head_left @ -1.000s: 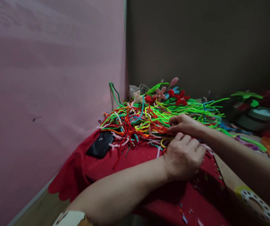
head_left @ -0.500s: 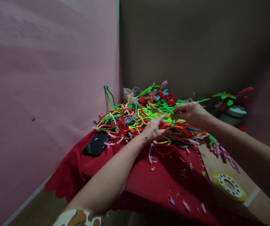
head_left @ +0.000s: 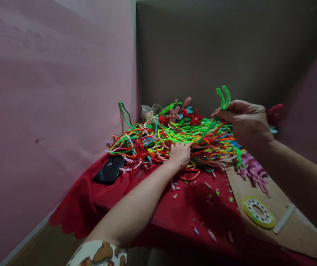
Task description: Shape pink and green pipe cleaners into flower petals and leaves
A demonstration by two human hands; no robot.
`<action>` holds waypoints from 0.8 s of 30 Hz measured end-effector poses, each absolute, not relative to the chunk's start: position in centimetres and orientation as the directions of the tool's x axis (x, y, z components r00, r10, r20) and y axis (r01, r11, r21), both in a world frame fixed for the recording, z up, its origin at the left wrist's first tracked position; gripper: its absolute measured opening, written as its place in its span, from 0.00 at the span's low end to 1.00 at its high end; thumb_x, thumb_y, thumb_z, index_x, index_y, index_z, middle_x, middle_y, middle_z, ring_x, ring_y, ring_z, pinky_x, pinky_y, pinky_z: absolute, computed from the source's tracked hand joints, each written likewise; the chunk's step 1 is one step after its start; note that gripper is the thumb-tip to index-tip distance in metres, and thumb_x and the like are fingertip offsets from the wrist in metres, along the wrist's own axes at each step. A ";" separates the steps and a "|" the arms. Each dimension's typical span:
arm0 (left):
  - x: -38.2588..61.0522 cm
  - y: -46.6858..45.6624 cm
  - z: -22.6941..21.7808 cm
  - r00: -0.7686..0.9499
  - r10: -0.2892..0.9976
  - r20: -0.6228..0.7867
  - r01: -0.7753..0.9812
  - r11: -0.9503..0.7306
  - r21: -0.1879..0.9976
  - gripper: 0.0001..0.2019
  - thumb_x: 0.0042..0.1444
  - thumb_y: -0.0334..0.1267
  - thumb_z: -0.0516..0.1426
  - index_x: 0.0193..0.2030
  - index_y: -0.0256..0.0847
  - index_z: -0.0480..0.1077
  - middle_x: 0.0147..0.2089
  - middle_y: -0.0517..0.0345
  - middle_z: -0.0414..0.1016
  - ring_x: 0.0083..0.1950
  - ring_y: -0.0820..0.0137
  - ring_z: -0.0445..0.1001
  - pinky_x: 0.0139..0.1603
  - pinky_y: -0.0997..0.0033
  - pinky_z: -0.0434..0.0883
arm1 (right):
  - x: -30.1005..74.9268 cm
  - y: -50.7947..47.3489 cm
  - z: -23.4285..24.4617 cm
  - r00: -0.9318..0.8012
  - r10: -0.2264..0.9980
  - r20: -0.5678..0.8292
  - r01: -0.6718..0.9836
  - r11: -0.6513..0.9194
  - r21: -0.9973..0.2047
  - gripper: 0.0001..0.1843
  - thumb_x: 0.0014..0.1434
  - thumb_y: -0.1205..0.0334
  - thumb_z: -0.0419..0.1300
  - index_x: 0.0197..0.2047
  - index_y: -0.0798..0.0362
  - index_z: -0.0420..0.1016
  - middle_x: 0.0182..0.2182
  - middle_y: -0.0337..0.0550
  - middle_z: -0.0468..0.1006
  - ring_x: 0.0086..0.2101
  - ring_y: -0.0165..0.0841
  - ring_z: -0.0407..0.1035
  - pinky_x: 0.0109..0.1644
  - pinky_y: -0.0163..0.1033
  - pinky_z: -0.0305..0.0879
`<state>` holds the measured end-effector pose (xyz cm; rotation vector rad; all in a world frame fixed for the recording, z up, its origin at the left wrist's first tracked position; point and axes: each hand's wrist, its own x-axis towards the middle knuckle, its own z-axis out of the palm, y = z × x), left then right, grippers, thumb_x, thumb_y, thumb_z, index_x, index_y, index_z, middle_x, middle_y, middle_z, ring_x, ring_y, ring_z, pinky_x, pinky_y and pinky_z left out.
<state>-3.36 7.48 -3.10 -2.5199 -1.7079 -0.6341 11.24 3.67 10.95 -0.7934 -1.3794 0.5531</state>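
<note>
A tangled heap of coloured pipe cleaners [head_left: 158, 138] lies on a red cloth [head_left: 180, 207] in the corner. My right hand [head_left: 244, 120] is raised at the heap's right side, its fingers pinched on a green pipe cleaner [head_left: 221, 101] whose two ends stick up above the fingers while the rest trails down into the heap. My left hand [head_left: 179, 153] rests on the near edge of the heap with its fingers curled down into the strands.
A black phone [head_left: 110, 169] lies on the cloth at the left. Finished pipe-cleaner flowers [head_left: 187, 112] stand behind the heap. A brown board [head_left: 274, 214] at the right carries a yellow ring disc [head_left: 258, 211], and a pink fringe piece [head_left: 252, 171] lies at its far end. Small cuttings litter the cloth.
My right hand has lifted up and to the right, drawing the green pipe cleaner out of the heap. My left hand has moved forward onto the heap and curled its fingers.
</note>
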 end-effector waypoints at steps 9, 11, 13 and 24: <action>-3.1 8.2 -3.6 0.329 0.873 0.360 0.895 -0.410 0.174 0.16 0.58 0.40 0.46 0.51 0.44 0.66 0.45 0.48 0.68 0.48 0.59 0.64 0.47 0.56 0.60 | 11.6 4.0 12.2 0.154 0.624 0.766 0.098 0.762 -0.640 0.06 0.43 0.71 0.64 0.21 0.54 0.71 0.21 0.37 0.75 0.19 0.24 0.66 0.23 0.33 0.64; -3.2 8.2 -3.6 0.314 0.869 0.382 0.894 -0.406 0.189 0.16 0.57 0.41 0.47 0.50 0.45 0.67 0.45 0.48 0.68 0.47 0.58 0.64 0.46 0.55 0.60 | 12.0 4.3 11.8 0.119 0.649 0.751 0.198 0.726 -0.659 0.04 0.43 0.70 0.64 0.23 0.55 0.73 0.22 0.39 0.75 0.19 0.24 0.66 0.24 0.32 0.65; -3.3 8.0 -3.5 0.269 0.869 0.416 0.900 -0.380 0.212 0.18 0.57 0.42 0.47 0.53 0.44 0.64 0.46 0.48 0.68 0.48 0.58 0.63 0.47 0.55 0.60 | 12.4 4.7 11.0 0.175 0.630 0.757 0.158 0.741 -0.653 0.04 0.44 0.68 0.65 0.24 0.55 0.73 0.24 0.39 0.76 0.19 0.25 0.67 0.24 0.33 0.66; -1.3 5.9 -1.1 0.224 0.731 0.645 0.180 -0.681 0.709 0.09 0.43 0.30 0.57 0.35 0.36 0.68 0.35 0.57 0.68 0.39 0.69 0.64 0.41 0.70 0.64 | 9.3 3.3 5.8 -0.068 0.770 0.634 0.279 0.625 -0.729 0.04 0.45 0.64 0.62 0.23 0.55 0.73 0.20 0.34 0.69 0.23 0.25 0.62 0.29 0.32 0.60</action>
